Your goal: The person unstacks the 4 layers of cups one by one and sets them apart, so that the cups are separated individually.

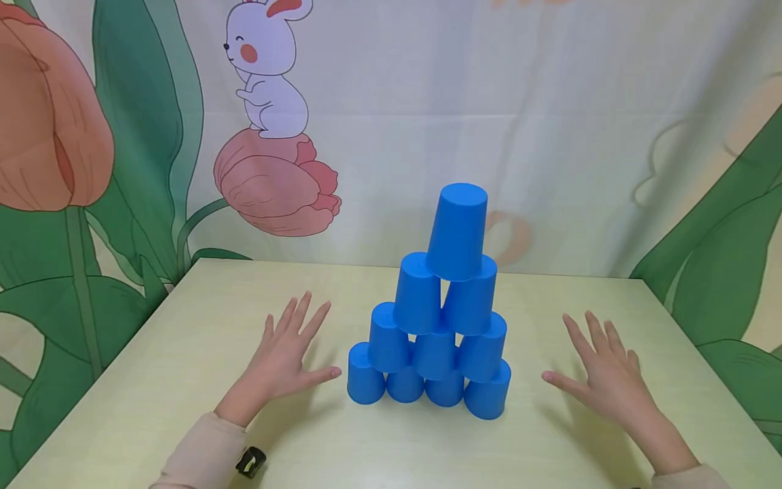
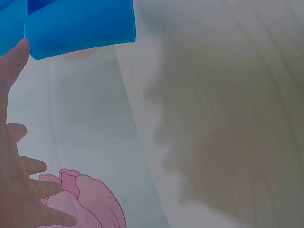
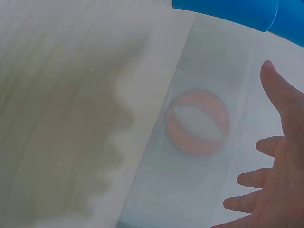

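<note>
Blue cups stand upside down in a pyramid, several along the bottom row, then three, two, and one top cup [image 1: 458, 232]. The bottom left cup [image 1: 365, 375] is nearest my left hand [image 1: 284, 360], which is held beside the stack with fingers spread and thumb toward it. On the other side, farther from the bottom right cup [image 1: 489, 392], my right hand [image 1: 605, 380] is spread too, its thumb toward the stack. Neither hand holds anything. Blue cups [image 2: 80, 28] show at the top of the left wrist view, and a cup [image 3: 228, 10] likewise in the right wrist view.
The pyramid stands on a pale wooden table [image 1: 183, 333]. Behind it hangs a curtain [image 1: 391, 136] printed with a rabbit, tulips and leaves. A small black device [image 1: 251, 462] sits at the left sleeve [image 1: 204, 451].
</note>
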Tool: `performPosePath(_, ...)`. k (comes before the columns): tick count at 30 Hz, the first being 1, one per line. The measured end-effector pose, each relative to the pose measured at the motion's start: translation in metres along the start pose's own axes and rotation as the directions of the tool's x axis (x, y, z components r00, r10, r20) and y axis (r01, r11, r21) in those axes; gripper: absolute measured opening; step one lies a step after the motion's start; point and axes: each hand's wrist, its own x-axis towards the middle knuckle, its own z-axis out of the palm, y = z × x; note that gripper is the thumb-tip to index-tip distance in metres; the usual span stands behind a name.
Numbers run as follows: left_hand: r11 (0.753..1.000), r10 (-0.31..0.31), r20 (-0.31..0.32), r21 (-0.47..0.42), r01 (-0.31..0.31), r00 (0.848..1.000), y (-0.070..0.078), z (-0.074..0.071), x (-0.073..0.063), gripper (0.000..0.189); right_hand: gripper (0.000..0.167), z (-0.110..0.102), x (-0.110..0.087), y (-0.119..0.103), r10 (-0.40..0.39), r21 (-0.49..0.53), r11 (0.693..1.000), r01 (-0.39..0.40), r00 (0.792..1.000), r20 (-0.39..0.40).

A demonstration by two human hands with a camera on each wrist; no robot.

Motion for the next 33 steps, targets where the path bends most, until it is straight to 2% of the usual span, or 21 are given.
performPosePath(4, 0.999, 0.051, -0.006, -0.008, -0.051, 0.999, 0.002, 0.0, 0.0, 0.097, 0.095, -0.008, 0.004, -0.006, -0.06, 0.017, 0.998, 0.062, 0.995, -0.083)
performPosePath(7, 0.996, 0.084, -0.01, -0.026, -0.085, 0.996, 0.005, 0.0, 0.001, 0.094, 0.09, -0.02, 0.008, -0.014, -0.097, 0.081, 0.991, 0.109, 0.985, -0.144)
performPosePath(10, 0.992, 0.113, -0.01, -0.059, -0.113, 0.994, 0.009, 0.002, 0.003, 0.09, 0.086, -0.033, 0.014, -0.024, -0.098, 0.16, 0.979, 0.126, 0.981, -0.17)
performPosePath(15, 0.981, 0.144, -0.004, -0.132, -0.143, 0.99, 0.017, 0.005, 0.007, 0.083, 0.077, -0.052, 0.023, -0.038, -0.097, 0.285, 0.944, 0.166, 0.965, -0.242)
performPosePath(19, 0.968, 0.137, 0.024, -0.214, -0.129, 0.99, 0.023, 0.007, 0.008, 0.078, 0.07, -0.064, 0.029, -0.05, -0.085, 0.378, 0.907, 0.186, 0.959, -0.269)
performPosePath(22, 0.948, 0.116, 0.069, -0.305, -0.09, 0.991, 0.027, 0.008, 0.008, 0.075, 0.065, -0.072, 0.034, -0.062, -0.072, 0.454, 0.871, 0.187, 0.963, -0.258)
performPosePath(24, 0.925, 0.106, 0.097, -0.375, -0.062, 0.99, 0.029, 0.009, 0.008, 0.073, 0.062, -0.077, 0.038, -0.07, -0.068, 0.508, 0.841, 0.189, 0.967, -0.247)
performPosePath(29, 0.857, 0.092, 0.148, -0.516, -0.002, 0.985, 0.031, 0.012, 0.009, 0.068, 0.056, -0.086, 0.046, -0.088, -0.097, 0.636, 0.737, 0.228, 0.967, -0.235)
performPosePath(33, 0.817, 0.078, 0.182, -0.575, 0.042, 0.98, 0.032, 0.016, 0.01, 0.063, 0.054, -0.09, 0.052, -0.1, -0.125, 0.698, 0.669, 0.253, 0.965, -0.23)
